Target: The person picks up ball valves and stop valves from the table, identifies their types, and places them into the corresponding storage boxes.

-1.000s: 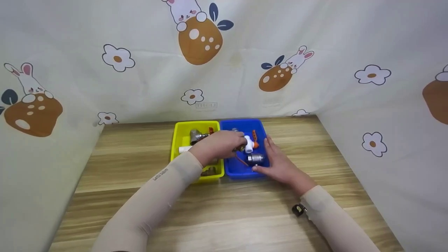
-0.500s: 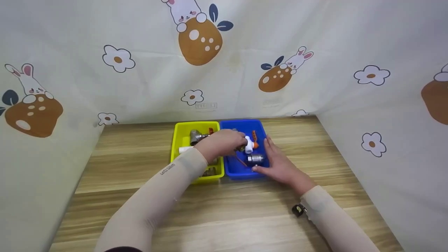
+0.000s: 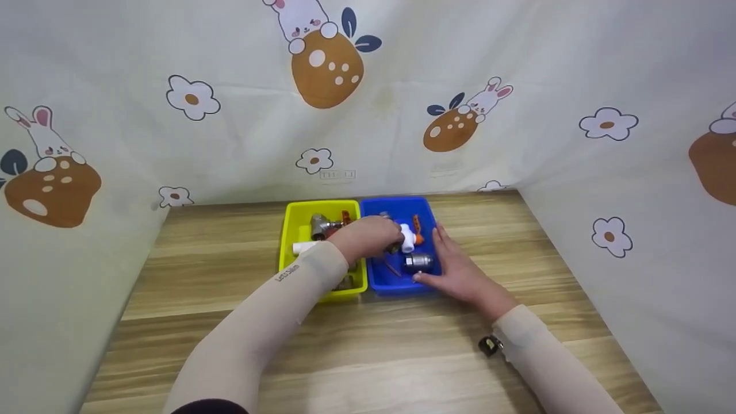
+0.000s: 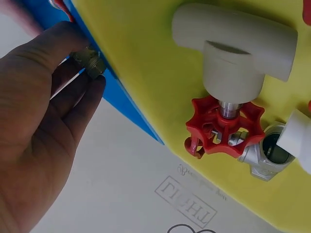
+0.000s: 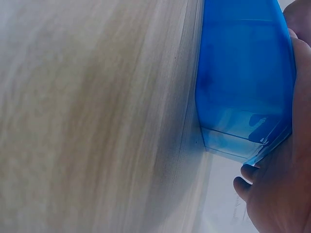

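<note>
My left hand (image 3: 371,237) reaches over the yellow bin (image 3: 292,227) into the blue bin (image 3: 397,201). Between its thumb and fingers it pinches a brass valve (image 4: 91,61), mostly covered by the hand; a red lever (image 3: 393,267) shows below it. Close by in the blue bin lie a white plastic valve (image 3: 407,238) with an orange handle (image 3: 417,225) and a silver metal fitting (image 3: 418,263). My right hand (image 3: 463,275) rests along the blue bin's right side, fingers extended and thumb at the front corner.
In the yellow bin are a metal valve (image 3: 319,226), a white pipe piece (image 3: 303,247) and a white tee with a red handwheel (image 4: 225,127). Both bins stand side by side on the wooden table (image 3: 402,356), before a printed wall covering (image 3: 241,138).
The left forearm has shifted to the right, and the left hand has turned slightly in the blue bin. The red lever under it has swung a little. The right hand stays in place.
</note>
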